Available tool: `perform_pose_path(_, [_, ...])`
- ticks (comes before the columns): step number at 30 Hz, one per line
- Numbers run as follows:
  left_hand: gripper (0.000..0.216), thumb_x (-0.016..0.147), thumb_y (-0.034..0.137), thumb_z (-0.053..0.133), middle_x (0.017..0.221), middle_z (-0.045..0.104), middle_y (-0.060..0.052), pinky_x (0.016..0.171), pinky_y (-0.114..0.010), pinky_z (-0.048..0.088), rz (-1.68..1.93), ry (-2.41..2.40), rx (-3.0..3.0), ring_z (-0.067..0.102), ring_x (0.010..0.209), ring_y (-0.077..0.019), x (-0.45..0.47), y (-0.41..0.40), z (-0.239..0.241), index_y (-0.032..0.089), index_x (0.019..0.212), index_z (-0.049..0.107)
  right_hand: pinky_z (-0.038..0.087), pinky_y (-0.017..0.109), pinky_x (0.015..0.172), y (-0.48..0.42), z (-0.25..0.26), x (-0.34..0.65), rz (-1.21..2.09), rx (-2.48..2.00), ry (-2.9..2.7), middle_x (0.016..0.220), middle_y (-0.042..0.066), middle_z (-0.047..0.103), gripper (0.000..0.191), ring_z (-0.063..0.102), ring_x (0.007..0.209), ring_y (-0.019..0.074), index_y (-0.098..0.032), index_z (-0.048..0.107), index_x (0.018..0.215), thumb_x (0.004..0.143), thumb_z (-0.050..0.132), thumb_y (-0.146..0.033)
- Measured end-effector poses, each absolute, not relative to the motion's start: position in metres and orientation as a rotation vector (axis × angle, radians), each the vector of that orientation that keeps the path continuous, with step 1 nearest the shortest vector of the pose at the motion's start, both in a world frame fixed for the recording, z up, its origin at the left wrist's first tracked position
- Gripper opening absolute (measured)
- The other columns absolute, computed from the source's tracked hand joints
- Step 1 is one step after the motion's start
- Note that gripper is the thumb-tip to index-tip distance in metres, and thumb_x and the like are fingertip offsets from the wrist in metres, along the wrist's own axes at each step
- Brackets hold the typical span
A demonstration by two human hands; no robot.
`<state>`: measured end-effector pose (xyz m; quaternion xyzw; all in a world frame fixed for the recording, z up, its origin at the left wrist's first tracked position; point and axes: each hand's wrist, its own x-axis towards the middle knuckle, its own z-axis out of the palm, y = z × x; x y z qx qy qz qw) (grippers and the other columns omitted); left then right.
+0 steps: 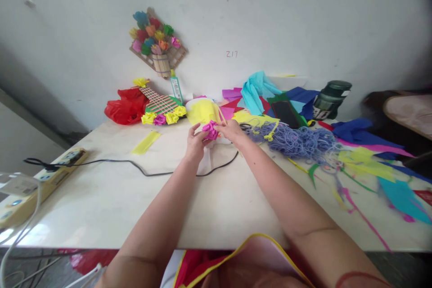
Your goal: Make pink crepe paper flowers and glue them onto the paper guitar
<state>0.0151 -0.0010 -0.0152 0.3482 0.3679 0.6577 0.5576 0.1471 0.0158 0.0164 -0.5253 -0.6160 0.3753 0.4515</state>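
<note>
Both my hands meet over the middle of the pale table (111,198). My left hand (195,142) and my right hand (232,131) pinch a crumpled pink paper flower (210,129) between their fingers. A thin wooden stick (222,116) rises from beside my right hand's fingers. Behind the flower lies a yellow paper sheet (201,111). A black cable (141,168) runs across the table just under my wrists.
A yellow power strip (40,180) sits at the left edge. Behind the hands lie a red plastic bag (125,105), a stick craft with paper flowers (164,110) and a glue bottle (176,87). At the right are purple yarn (297,140), coloured paper scraps (374,162) and a dark jar (329,99).
</note>
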Motion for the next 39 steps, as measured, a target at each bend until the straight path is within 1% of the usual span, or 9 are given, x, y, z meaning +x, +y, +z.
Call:
perform_pose_path(4, [0.050, 0.055, 0.017, 0.067, 0.074, 0.064, -0.002, 0.060, -0.034, 0.053, 1.395, 0.873, 0.847, 0.063, 0.062, -0.0167, 0.013, -0.002, -0.012, 0.018, 0.102, 0.050, 0.042, 0.022, 0.062, 0.016, 0.017, 0.151, 0.868, -1.291, -1.619, 0.064, 0.001, 0.063, 0.011, 0.057, 0.066, 0.0128, -0.014, 0.063, 0.061, 0.064, 0.058, -0.023])
perform_pose_path(7, [0.048, 0.054, 0.018, 0.069, 0.074, 0.065, -0.004, 0.058, -0.033, 0.052, 1.286, 0.896, 0.907, 0.064, 0.062, -0.0179, 0.011, -0.002, -0.011, 0.017, 0.098, 0.053, 0.040, 0.022, 0.063, 0.011, 0.022, 0.153, 0.805, -1.320, -1.723, 0.063, 0.000, 0.061, 0.012, 0.057, 0.068, 0.0137, -0.015, 0.059, 0.058, 0.066, 0.057, -0.024])
perform_pose_path(10, [0.046, 0.052, 0.018, 0.071, 0.074, 0.065, -0.004, 0.058, -0.033, 0.052, 1.277, 0.927, 0.945, 0.064, 0.061, -0.0179, 0.009, -0.001, -0.012, 0.016, 0.095, 0.055, 0.040, 0.024, 0.064, 0.009, 0.027, 0.155, 0.708, -1.382, -1.788, 0.068, 0.001, 0.063, 0.018, 0.058, 0.070, 0.0154, -0.016, 0.061, 0.068, 0.072, 0.056, -0.033])
perform_pose_path(13, [0.041, 0.051, 0.018, 0.072, 0.075, 0.064, -0.004, 0.059, -0.033, 0.053, 1.371, 0.937, 0.916, 0.063, 0.062, -0.0168, 0.009, 0.001, -0.014, 0.015, 0.090, 0.057, 0.040, 0.027, 0.067, 0.009, 0.030, 0.157, 0.580, -1.461, -1.793, 0.076, 0.004, 0.065, 0.035, 0.058, 0.072, 0.0170, -0.017, 0.059, 0.081, 0.084, 0.039, -0.046])
perform_pose_path(16, [0.037, 0.051, 0.018, 0.072, 0.076, 0.063, -0.003, 0.063, -0.032, 0.053, 1.478, 0.903, 0.867, 0.062, 0.065, -0.0152, 0.008, 0.003, -0.016, 0.015, 0.086, 0.058, 0.040, 0.027, 0.068, 0.010, 0.032, 0.157, 0.494, -1.470, -1.831, 0.080, 0.006, 0.066, 0.038, 0.058, 0.072, 0.0170, -0.017, 0.057, 0.088, 0.090, 0.029, -0.043])
perform_pose_path(20, [0.036, 0.053, 0.020, 0.071, 0.077, 0.062, -0.002, 0.062, -0.029, 0.052, 1.571, 0.900, 0.853, 0.063, 0.067, -0.0145, 0.006, 0.007, -0.019, 0.015, 0.085, 0.056, 0.037, 0.024, 0.064, 0.011, 0.031, 0.157, 0.397, -1.443, -1.936, 0.076, 0.003, 0.066, 0.032, 0.056, 0.067, 0.0145, -0.018, 0.060, 0.083, 0.090, 0.034, -0.034])
perform_pose_path(29, [0.043, 0.056, 0.018, 0.071, 0.081, 0.065, -0.004, 0.062, -0.031, 0.053, 1.651, 0.898, 0.778, 0.066, 0.070, -0.0176, 0.002, 0.009, -0.022, 0.015, 0.095, 0.054, 0.028, 0.023, 0.054, 0.012, 0.028, 0.164, 0.283, -1.363, -2.051, 0.057, 0.000, 0.059, 0.037, 0.047, 0.056, 0.0111, -0.016, 0.070, 0.069, 0.082, 0.047, -0.042])
perform_pose_path(35, [0.042, 0.057, 0.016, 0.071, 0.081, 0.065, -0.004, 0.067, -0.033, 0.054, 1.673, 0.890, 0.759, 0.066, 0.071, -0.0175, 0.002, 0.011, -0.023, 0.017, 0.095, 0.053, 0.028, 0.023, 0.056, 0.008, 0.033, 0.165, 0.221, -1.490, -2.048, 0.065, 0.001, 0.064, 0.025, 0.051, 0.062, 0.0122, -0.017, 0.071, 0.074, 0.077, 0.056, -0.036])
perform_pose_path(39, [0.043, 0.058, 0.016, 0.071, 0.081, 0.064, -0.004, 0.068, -0.033, 0.054, 1.679, 0.896, 0.757, 0.066, 0.070, -0.0171, 0.002, 0.010, -0.023, 0.016, 0.096, 0.052, 0.030, 0.024, 0.057, 0.004, 0.038, 0.165, 0.173, -1.558, -2.051, 0.073, 0.003, 0.067, 0.024, 0.055, 0.068, 0.0141, -0.019, 0.072, 0.078, 0.078, 0.056, -0.038])
